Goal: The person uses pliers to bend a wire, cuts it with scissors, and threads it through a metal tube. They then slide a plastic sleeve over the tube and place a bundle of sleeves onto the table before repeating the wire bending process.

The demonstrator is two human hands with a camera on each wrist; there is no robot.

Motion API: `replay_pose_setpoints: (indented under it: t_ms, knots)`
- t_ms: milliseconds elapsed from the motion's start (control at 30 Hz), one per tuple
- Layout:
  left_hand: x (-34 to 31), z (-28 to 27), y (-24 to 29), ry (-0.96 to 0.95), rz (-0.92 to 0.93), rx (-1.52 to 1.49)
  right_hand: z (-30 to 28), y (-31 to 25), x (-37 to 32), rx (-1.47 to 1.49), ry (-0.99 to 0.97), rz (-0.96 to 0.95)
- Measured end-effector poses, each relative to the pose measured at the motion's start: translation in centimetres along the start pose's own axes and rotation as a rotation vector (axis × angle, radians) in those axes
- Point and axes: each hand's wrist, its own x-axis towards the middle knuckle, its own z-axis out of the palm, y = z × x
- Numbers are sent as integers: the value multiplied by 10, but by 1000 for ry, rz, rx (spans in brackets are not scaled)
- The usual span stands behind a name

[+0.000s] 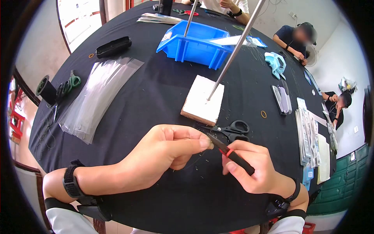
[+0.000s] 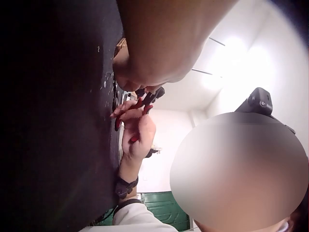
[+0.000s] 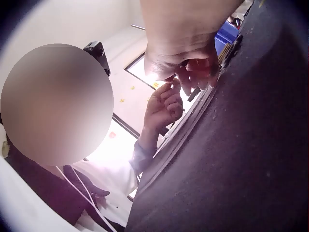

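Observation:
The right hand (image 1: 253, 165) grips a tool with red and black handles (image 1: 237, 159), its dark tip pointing at the left fingertips in the head view. The left hand (image 1: 167, 150) pinches something tiny between thumb and forefinger; the piece is too small to make out, and a thin dark thread hangs below it. Tool tip and left fingertips meet or nearly meet. In the left wrist view the right hand (image 2: 137, 133) shows the red handles (image 2: 118, 121). The right wrist view shows the left hand (image 3: 164, 106) with curled fingers beside the right hand (image 3: 186, 63).
Black scissors (image 1: 233, 130) lie just beyond the hands, near a white block (image 1: 203, 99) holding a metal rod (image 1: 233, 54). Farther back stands a blue bin (image 1: 194, 48). Clear plastic sleeves (image 1: 101, 97), a thread spool (image 1: 46, 90) and green-handled scissors (image 1: 74, 80) lie left; packets (image 1: 307, 134) lie right.

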Motion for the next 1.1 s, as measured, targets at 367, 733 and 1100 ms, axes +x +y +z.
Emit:
replay_pose_setpoints:
  t_ms: [367,733,1100]
  knots:
    - [0,-1,2,176,192,59,4,1,1,-85,121,1]
    - [1,-2,1,87,81,-102,4,0,4,-566,259,-125]
    - [0,2,1,77,74,-76,4,2,1,-523,249,-163]
